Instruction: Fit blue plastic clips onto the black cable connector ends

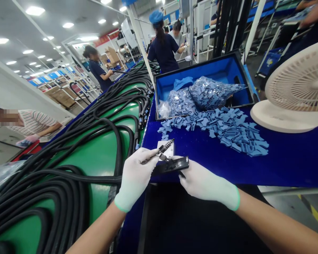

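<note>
- Gloved left hand (135, 178) pinches a slim metal-and-black piece (164, 148)
- Gloved right hand (208, 187) closes on a flat black plastic part (172, 165)
- Blue foam pieces (214, 131) lie heaped nearby

A slim black-and-silver connector piece (165, 147) angles up and to the right from the pinch of the gloved left hand (135, 178), ribbed along its length, with a metal end catching the light. Its lower end meets a flat black plastic bar (172, 165), which lies nearly level against the fingers (184, 173) of the gloved right hand (208, 185). The bar may be a connector housing, though it's too small and foreshortened here to be sure. Both parts are held just over the edge of a blue-topped bench (254, 173) – neither rests on it.
</note>
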A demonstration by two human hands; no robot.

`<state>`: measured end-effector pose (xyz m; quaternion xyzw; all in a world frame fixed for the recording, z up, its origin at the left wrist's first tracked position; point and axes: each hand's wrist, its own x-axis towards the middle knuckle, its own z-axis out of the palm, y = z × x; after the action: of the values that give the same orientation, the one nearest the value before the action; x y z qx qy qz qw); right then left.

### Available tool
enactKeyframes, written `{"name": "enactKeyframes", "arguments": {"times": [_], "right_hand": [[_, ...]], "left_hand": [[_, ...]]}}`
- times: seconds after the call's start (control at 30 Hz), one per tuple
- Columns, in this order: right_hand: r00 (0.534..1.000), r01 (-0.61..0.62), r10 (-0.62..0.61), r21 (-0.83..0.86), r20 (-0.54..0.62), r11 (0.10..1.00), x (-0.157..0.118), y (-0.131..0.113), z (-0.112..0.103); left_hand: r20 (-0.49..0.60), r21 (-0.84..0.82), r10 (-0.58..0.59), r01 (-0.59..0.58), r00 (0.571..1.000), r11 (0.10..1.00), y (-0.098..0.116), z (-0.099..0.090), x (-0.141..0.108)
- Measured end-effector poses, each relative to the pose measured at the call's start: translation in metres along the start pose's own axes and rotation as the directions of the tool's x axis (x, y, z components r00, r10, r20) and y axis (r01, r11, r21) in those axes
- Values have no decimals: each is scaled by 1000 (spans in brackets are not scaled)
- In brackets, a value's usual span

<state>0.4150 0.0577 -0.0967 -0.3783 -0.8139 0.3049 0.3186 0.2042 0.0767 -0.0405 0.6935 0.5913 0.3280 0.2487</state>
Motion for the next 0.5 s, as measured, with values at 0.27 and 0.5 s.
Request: {"name": "enactKeyframes", "arguments": {"times": [0.27, 0.5], "right_hand": [[998, 1, -3, -39, -59, 999, -4, -1, 3], [996, -54, 42, -155, -82, 986, -2, 15, 17]], "left_hand": [[-19, 143, 230, -225, 973, 964, -8, 9, -6], [287, -63, 7, 11, 958, 998, 3, 0, 20]]}}
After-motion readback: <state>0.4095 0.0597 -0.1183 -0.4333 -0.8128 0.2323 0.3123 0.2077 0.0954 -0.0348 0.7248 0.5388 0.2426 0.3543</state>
